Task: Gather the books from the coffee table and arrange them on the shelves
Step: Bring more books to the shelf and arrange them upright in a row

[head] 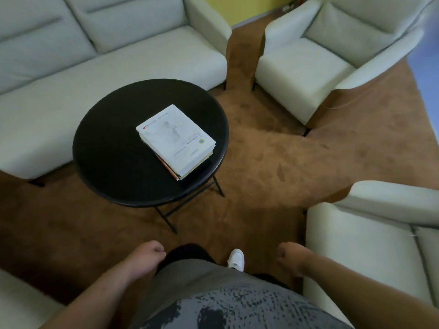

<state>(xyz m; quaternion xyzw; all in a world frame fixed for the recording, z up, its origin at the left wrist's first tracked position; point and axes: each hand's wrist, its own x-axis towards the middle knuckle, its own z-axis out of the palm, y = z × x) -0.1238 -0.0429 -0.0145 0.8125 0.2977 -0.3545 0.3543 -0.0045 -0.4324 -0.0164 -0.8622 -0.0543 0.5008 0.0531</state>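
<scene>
A stack of books [177, 141] with a white cover on top lies on the right half of a round black coffee table [114, 148]. Red and dark edges of lower books show beneath the top one. My left hand [152, 251] hangs low in front of my body, fingers loosely curled, holding nothing. My right hand [288, 255] hangs the same way on the other side, also holding nothing. Both hands are well short of the table. No shelves are in view.
A pale sofa [107, 58] stands behind the table. One pale armchair [316, 67] is at the back right, another [370, 233] close on my right, and a seat corner [19, 302] at my lower left. Brown carpet [273, 157] covers the floor. My white shoe [236, 258] shows below.
</scene>
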